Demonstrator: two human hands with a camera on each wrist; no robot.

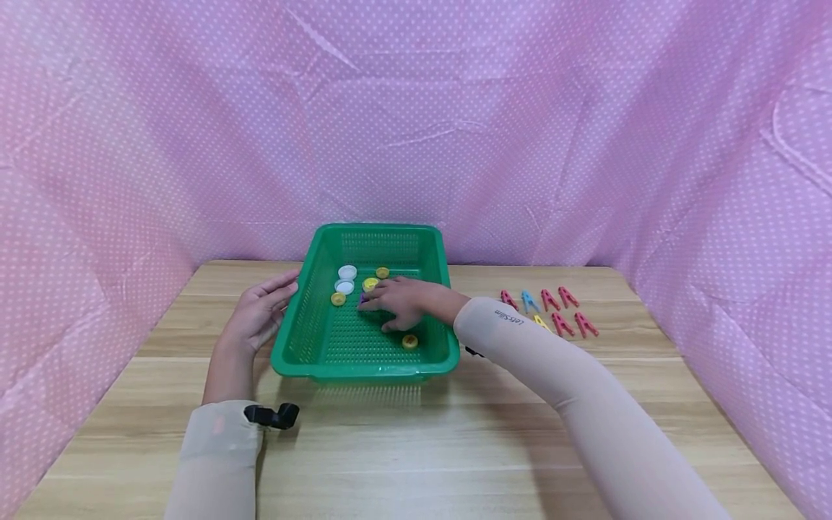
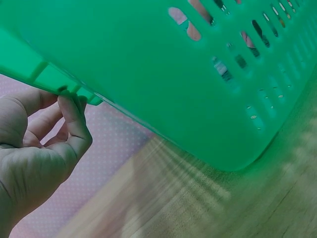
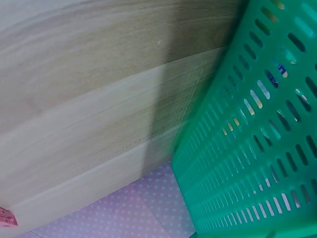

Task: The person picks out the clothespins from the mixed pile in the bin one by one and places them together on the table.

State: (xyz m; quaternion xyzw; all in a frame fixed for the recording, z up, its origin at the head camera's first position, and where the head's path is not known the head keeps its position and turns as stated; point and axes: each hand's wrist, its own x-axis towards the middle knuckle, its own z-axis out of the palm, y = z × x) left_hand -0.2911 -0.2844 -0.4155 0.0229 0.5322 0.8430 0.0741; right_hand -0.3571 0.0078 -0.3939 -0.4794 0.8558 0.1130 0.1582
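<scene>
A green plastic basket (image 1: 383, 372) with slotted walls stands on the table. At its left side my left hand (image 1: 256, 312) pinches the rim between thumb and fingers, as the left wrist view shows at the basket edge (image 2: 42, 69). My right hand (image 1: 406, 300) reaches down inside the basket, fingers spread and thumb apart. By its fingertips is a small purple object (image 1: 362, 297), mostly covered by the hand. Near it lie a yellow cap (image 1: 370, 284), two white caps (image 1: 347, 272) and smaller yellow caps (image 1: 338, 298). The right wrist view shows only the basket's outer wall (image 3: 237, 163).
Right of the basket, several red clothespins (image 1: 562, 325), a blue clothespin (image 1: 529, 300) and a yellow clothespin (image 1: 542, 323) lie in rows, partly behind the right forearm. A pink dotted cloth (image 1: 403, 130) hangs behind the wooden table (image 1: 403, 448).
</scene>
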